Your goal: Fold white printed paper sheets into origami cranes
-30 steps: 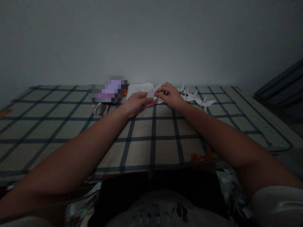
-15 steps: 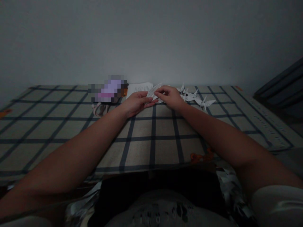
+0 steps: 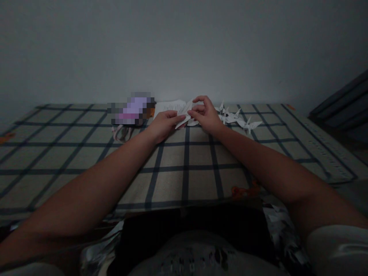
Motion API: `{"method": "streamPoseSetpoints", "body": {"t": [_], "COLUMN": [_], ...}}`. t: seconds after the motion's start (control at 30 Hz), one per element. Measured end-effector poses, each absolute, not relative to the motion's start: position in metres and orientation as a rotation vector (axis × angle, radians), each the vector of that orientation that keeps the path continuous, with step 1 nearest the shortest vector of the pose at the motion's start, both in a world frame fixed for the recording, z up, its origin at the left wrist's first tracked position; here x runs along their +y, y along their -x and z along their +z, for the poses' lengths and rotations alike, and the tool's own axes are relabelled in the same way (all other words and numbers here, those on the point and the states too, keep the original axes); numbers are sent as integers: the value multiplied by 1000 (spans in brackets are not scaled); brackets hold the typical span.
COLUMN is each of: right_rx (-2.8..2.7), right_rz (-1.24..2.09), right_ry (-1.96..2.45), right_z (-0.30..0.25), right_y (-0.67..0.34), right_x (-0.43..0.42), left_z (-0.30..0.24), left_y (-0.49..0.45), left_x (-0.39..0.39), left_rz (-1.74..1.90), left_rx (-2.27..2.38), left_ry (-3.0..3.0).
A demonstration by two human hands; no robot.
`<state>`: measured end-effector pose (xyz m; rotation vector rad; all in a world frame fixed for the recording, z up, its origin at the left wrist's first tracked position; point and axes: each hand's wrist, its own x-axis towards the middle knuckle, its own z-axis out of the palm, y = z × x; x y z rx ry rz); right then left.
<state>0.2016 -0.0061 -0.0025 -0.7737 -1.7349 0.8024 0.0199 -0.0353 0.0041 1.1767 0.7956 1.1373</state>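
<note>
A folded piece of white paper (image 3: pixel 183 121) is held up between my two hands, just above the checked cloth. My left hand (image 3: pixel 163 125) pinches its left side between thumb and fingers. On the other side, my right hand (image 3: pixel 206 115) touches the paper with thumb and fingertips, its index finger raised and bent. Several white folded paper cranes (image 3: pixel 240 120) lie to the right of my right hand. Behind my left hand rests a sheet of printed paper (image 3: pixel 168 106). My fingers cover part of the folded paper.
A phone with a blurred-out purple screen (image 3: pixel 133 109) stands tilted at the left, with a pale looped cord (image 3: pixel 122 133) before it. The checked tablecloth (image 3: pixel 198 157) reaches back to a plain wall (image 3: pixel 184 50). Dark striped fabric (image 3: pixel 345 103) slopes at the far right.
The folded paper has turned and tipped lower on its left side. My right index finger has lifted, and my left fingers have drawn in beneath the paper.
</note>
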Motion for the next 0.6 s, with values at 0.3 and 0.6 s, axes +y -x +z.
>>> {"method": "streamPoseSetpoints", "body": {"t": [0.3, 0.6], "right_rx": [-1838, -1648], "right_rz": [733, 926], "right_ry": [837, 940], "right_z": [0, 8], "right_y": [-206, -204], "right_x": [-4, -10], "left_z": [0, 6], "left_y": [-18, -22], "left_x": [-31, -36], "left_rz": [1151, 1098], "left_rx": [771, 873], "left_ry": [-1241, -1124]}}
